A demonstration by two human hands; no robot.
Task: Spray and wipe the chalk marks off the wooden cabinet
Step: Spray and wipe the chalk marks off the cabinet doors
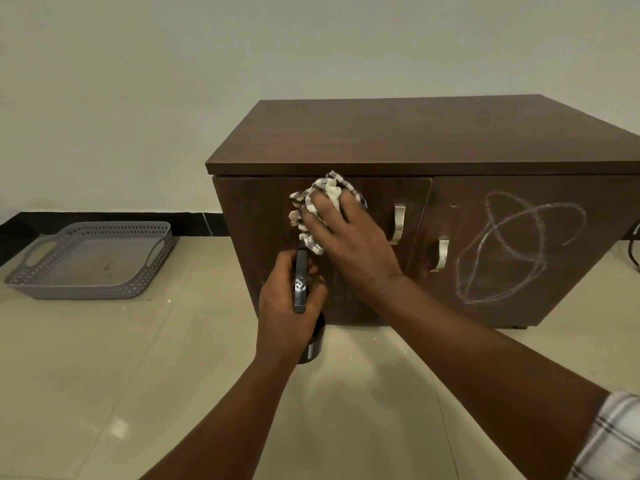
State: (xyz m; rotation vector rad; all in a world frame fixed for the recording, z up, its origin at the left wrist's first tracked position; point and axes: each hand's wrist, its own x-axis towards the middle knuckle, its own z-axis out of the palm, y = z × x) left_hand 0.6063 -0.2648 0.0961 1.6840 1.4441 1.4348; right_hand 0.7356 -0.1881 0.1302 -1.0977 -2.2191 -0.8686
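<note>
A dark wooden cabinet [415, 133] stands on the tiled floor against the wall. White looping chalk marks [512, 247] cover its right door. My right hand [346, 237] presses a crumpled checked cloth [318, 202] flat against the upper part of the left door, fingers spread over it. Just below, my left hand [287, 313] grips a dark spray bottle [303, 285], its nozzle pointing up toward the cloth and its base [313, 348] showing under the hand. No chalk is visible on the left door around the cloth.
Two curved metal handles [398, 223] [440, 254] sit near the middle of the cabinet front. A grey perforated plastic tray [93, 261] lies on the floor at the left by the black skirting. A dark cable [635, 247] hangs at the far right.
</note>
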